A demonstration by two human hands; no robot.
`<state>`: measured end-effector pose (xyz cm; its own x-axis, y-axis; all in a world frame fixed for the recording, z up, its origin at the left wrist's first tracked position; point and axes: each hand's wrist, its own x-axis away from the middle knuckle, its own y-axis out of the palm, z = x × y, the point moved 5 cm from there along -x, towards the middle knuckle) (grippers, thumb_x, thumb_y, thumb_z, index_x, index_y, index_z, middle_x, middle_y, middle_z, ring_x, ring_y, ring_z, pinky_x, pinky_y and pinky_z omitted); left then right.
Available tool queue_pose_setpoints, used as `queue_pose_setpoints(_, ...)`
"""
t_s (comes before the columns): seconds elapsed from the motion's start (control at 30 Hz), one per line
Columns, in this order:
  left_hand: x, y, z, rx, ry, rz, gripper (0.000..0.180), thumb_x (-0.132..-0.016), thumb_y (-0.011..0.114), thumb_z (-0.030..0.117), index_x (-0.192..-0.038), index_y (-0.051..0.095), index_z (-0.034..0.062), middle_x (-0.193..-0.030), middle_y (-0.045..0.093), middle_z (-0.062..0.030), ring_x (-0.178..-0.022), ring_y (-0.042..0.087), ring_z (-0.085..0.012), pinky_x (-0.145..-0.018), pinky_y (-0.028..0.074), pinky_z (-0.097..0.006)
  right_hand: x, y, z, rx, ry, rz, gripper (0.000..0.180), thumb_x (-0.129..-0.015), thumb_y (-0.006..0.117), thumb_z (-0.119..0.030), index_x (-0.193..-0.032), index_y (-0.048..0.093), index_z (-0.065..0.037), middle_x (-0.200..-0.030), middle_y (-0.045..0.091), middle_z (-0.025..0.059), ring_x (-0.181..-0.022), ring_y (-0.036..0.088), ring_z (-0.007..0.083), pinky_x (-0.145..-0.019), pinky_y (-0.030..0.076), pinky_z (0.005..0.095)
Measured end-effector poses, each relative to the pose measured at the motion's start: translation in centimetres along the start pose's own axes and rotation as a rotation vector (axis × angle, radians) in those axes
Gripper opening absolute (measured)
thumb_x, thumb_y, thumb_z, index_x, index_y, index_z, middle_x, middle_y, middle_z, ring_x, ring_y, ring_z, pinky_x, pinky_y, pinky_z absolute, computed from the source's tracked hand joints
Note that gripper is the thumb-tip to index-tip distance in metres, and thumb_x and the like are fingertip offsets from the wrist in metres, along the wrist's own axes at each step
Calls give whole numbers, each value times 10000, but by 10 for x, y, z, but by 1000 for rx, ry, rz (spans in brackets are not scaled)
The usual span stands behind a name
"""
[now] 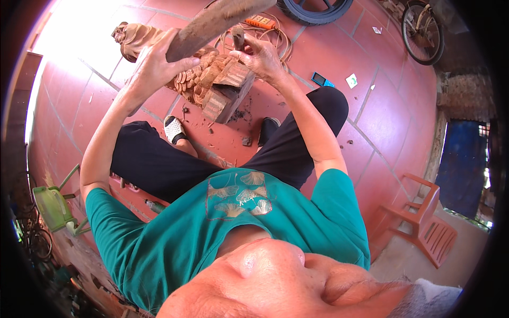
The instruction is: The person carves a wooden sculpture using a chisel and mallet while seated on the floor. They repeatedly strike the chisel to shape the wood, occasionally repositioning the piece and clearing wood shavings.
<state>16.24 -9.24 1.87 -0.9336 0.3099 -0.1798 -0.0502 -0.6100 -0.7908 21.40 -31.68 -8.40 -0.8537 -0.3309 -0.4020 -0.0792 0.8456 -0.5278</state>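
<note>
My left hand (151,71) is closed around a thick, worn wooden club (217,24), which slants up to the right past the top edge of the view. In my right hand (262,58) is a short, dark wooden tool handle (238,38), gripped upright; whatever its lower end bears is hidden. Below both hands lies a carved wooden sculpture (193,79) with scale-like relief. Its squared, split base (228,93) points toward me, between my feet. The far part of the carving (140,38) stretches to the upper left.
Wood chips (246,141) litter the red tile floor (318,153). An orange power strip (261,21) with coiled cable lies beyond the carving. To the right are a blue phone-like device (322,80), a wheel (422,32) and a red plastic chair (424,217). A green stool (53,206) stands left.
</note>
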Motion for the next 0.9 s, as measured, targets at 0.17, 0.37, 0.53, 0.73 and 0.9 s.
queue_pose_setpoints(0.17,5,-14,18,201,-54,60,804,-832,777,443,-1341,474,-102,-1193,641,-210,-1129,617,-293,-992,462,-379,-1,3,-3,22,-37,-14,304,-849,780,-247,-1059,681,-51,-825,720,123,-749,712,238,-682,543,355)
queue_pose_setpoints(0.37,0,18,-20,-105,127,-74,599,-845,761,423,-1191,517,-2,-745,594,-207,-693,596,-283,-650,468,-409,1,4,0,35,-125,7,295,-837,772,-213,-1041,653,-37,-826,688,127,-737,687,267,-672,531,365)
queue_pose_setpoints(0.53,-2,1,-6,55,-119,-163,983,-813,790,477,-1435,355,-147,-1385,503,-303,-1315,496,-312,-1111,369,-393,0,-8,5,-64,-34,43,287,-824,778,-224,-1026,653,-64,-830,709,110,-731,698,243,-677,527,357)
queue_pose_setpoints(0.73,2,-13,17,102,-176,-97,1087,-773,792,546,-1450,318,-160,-1409,466,-340,-1348,463,-354,-1131,350,-418,-2,-6,18,-95,43,79,289,-824,785,-250,-977,639,-53,-807,707,113,-731,695,246,-673,526,365)
queue_pose_setpoints(0.9,3,-11,19,81,-170,-106,1076,-780,795,524,-1453,309,-160,-1413,462,-340,-1348,465,-351,-1127,357,-414,2,-1,0,-35,-8,29,310,-826,784,-206,-1041,626,-48,-808,694,129,-735,696,258,-670,533,367)
